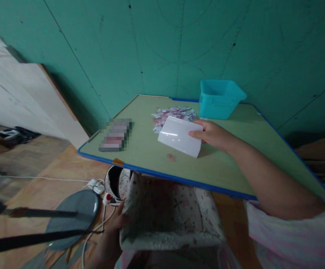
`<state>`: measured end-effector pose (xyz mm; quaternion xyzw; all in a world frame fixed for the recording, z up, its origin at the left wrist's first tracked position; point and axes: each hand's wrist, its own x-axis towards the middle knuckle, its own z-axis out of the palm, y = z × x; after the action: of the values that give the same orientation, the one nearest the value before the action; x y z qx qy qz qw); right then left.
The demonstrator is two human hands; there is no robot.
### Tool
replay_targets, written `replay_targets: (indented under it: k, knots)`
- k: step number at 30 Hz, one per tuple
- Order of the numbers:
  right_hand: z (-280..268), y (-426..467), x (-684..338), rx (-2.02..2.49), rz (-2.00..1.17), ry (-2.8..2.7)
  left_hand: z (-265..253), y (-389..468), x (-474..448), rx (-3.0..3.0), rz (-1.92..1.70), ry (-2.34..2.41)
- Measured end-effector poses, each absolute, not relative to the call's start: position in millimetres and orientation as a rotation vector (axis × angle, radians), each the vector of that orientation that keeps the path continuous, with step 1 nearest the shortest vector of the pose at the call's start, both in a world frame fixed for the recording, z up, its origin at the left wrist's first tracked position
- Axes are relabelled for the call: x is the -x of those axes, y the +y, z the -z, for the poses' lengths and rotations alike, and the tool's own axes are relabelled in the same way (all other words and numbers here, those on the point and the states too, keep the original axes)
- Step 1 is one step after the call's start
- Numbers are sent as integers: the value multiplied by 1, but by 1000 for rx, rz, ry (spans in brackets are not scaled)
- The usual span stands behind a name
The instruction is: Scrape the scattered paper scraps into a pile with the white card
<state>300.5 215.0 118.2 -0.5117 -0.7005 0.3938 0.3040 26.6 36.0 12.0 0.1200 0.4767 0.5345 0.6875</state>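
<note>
My right hand pinches a glossy white card by its right edge, thumb on top. The card is tilted above the table, against the near side of a heap of small pink and white paper pieces. Below the table's front edge, my left hand is closed on the left rim of a box-shaped basket lined with patterned cloth. Dark specks and a reddish tint mark the lining inside. Part of my left hand is in shadow, and some fingers are hidden by the basket.
A turquoise plastic bin stands at the back right of the pale green table. On the left lies a pixelated phone-like object. Below are a round grey stool, a power strip, white cables and a round patterned case.
</note>
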Motion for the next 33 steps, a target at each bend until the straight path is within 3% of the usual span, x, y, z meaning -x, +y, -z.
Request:
replay_targets:
  k: [4, 12, 25, 33]
  knots:
    - [-119, 212, -297, 1344, -1029, -1888, 19, 43, -3, -229, -1097, 1237]
    - [-115, 208, -292, 1260, -1318, -1865, 68, 62, 35, -107, -1067, 1371]
    - [-114, 203, -285, 1160, -1428, -1925, 62, 65, 30, -48, -1081, 1364]
    - [-116, 205, -291, 1205, -1273, -1988, 2, 46, 1, -344, -1053, 1160]
